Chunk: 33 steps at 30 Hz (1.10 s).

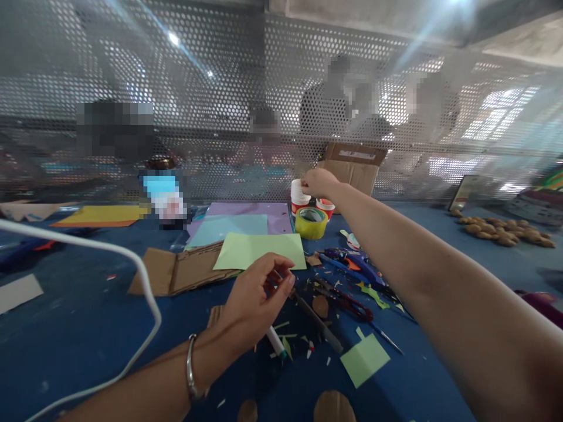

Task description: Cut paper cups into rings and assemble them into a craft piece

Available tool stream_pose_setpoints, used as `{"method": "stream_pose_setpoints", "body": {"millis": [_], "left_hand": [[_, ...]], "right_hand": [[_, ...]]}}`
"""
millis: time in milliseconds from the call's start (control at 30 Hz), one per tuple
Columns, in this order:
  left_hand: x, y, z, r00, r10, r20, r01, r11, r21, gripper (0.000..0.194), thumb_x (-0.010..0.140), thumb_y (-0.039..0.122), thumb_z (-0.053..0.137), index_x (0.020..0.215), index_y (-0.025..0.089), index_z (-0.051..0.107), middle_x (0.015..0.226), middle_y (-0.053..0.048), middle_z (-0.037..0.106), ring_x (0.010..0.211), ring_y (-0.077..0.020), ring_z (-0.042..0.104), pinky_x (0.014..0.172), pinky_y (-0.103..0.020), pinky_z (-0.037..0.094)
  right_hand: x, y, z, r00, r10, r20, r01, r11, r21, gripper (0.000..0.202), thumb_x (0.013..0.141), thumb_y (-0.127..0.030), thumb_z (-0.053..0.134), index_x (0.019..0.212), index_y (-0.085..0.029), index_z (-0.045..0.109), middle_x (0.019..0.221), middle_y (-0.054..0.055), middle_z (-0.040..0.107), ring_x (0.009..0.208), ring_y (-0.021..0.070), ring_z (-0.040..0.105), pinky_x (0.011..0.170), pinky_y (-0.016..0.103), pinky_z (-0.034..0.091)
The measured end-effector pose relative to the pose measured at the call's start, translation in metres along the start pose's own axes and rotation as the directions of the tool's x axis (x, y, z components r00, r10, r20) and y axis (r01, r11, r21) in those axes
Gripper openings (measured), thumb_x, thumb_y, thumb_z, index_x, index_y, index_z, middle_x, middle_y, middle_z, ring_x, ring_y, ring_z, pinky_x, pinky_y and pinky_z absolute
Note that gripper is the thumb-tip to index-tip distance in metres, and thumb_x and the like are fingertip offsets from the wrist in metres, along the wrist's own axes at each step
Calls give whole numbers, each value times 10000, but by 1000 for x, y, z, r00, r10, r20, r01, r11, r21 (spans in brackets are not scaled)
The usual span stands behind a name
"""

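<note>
My right hand (320, 183) reaches to the far side of the table, its fingertips pinched at the upper part of a white paper cup (299, 192) in a small stack. Just in front of the cups a roll of yellow tape (311, 224) lies on the table, and a red-and-white cup (326, 206) stands beside it. Above the near middle hovers my left hand (263, 296), loosely curled, thumb and fingers apart with nothing between them. Under and past it lie a light green paper sheet (264, 251), a white marker (276, 341) and a grey pen-like tool (319, 324).
Scissors (347, 300), a blue glue gun (358, 264) and paper scraps crowd the middle right. Folded cardboard (176, 271) lies left, and a white cable (147, 293) loops across the left side. A perforated metal screen (220, 117) closes the back; people are behind it. Peanuts (501, 230) sit far right.
</note>
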<state>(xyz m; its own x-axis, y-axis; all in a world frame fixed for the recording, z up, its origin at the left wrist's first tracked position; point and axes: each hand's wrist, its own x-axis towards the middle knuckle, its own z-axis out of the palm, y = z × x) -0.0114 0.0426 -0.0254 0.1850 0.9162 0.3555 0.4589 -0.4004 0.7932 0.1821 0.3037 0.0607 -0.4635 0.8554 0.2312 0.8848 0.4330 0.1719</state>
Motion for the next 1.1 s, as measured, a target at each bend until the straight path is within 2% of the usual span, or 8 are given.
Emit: {"method": "stream_pose_setpoints", "body": {"millis": [267, 433, 633, 800, 867, 967, 1033, 1100], "left_hand": [[0, -1, 0, 1000, -25, 15, 25, 1000, -11, 165, 933, 318, 614, 1058, 237, 684, 869, -51, 745, 749, -205, 704, 666, -340, 543], [-1, -1, 1, 1000, -10, -3, 10, 1000, -8, 154, 943, 325, 613, 1051, 241, 682, 853, -36, 728, 725, -188, 681, 669, -331, 541], [-2, -1, 3, 999, -11, -44, 11, 1000, -13, 152, 946, 336, 619, 1041, 236, 682, 840, -35, 708, 710, -180, 658, 647, -327, 535], [-4, -3, 4, 974, 4, -226, -29, 993, -110, 346, 923, 326, 688, 1236, 237, 572, 1221, -102, 657, 1037, -238, 690, 795, -372, 598], [-4, -4, 4, 939, 19, -342, -76, 985, -154, 519, 887, 325, 755, 1327, 258, 487, 1410, -130, 554, 1238, -281, 640, 910, -415, 603], [-4, -2, 2, 907, 49, -419, -140, 972, -189, 708, 839, 327, 824, 1408, 325, 403, 1582, -125, 417, 1421, -312, 540, 1057, -459, 564], [-5, 2, 2, 923, 65, -379, -156, 964, -217, 683, 842, 351, 823, 1399, 325, 429, 1582, -119, 437, 1395, -306, 569, 1083, -456, 556], [-6, 5, 2, 956, 62, -286, -133, 962, -237, 595, 856, 385, 807, 1357, 280, 504, 1452, -113, 568, 1248, -282, 662, 1042, -441, 581]], "right_hand": [[-4, -2, -5, 996, 84, -6, -84, 996, -43, 334, 1038, -371, 671, 1312, -180, 659, 1333, 107, 672, 1138, 251, 692, 969, 467, 604], [-8, 0, -14, 986, 122, -116, -122, 993, 3, 300, 1045, -380, 641, 1259, -173, 678, 1300, 103, 688, 1146, 256, 678, 995, 469, 565], [-19, 9, -33, 948, 160, -275, -141, 986, 87, 256, 1014, -211, 514, 1152, -149, 721, 1242, 143, 729, 1145, 305, 647, 913, 364, 479], [-62, -3, -57, 911, 156, -382, -93, 980, 177, 246, 1021, -259, 525, 1126, -136, 710, 1120, 107, 749, 979, 228, 669, 842, 322, 486], [-96, -18, -64, 892, 160, -422, 10, 928, 372, 175, 977, -261, 615, 1023, -139, 732, 990, 70, 758, 890, 205, 671, 800, 306, 495], [-154, -46, -64, 932, 117, -343, 142, 753, 642, 107, 932, -274, 689, 940, -183, 745, 856, 17, 734, 816, 190, 666, 747, 305, 502], [-190, -62, -60, 955, 78, -286, 190, 579, 793, 101, 900, -325, 743, 888, -225, 739, 789, -6, 713, 754, 187, 660, 694, 314, 502], [-219, -74, -55, 982, 47, -183, 146, 425, 893, 108, 906, -357, 740, 883, -251, 740, 783, -8, 725, 733, 187, 671, 679, 328, 518]]}}
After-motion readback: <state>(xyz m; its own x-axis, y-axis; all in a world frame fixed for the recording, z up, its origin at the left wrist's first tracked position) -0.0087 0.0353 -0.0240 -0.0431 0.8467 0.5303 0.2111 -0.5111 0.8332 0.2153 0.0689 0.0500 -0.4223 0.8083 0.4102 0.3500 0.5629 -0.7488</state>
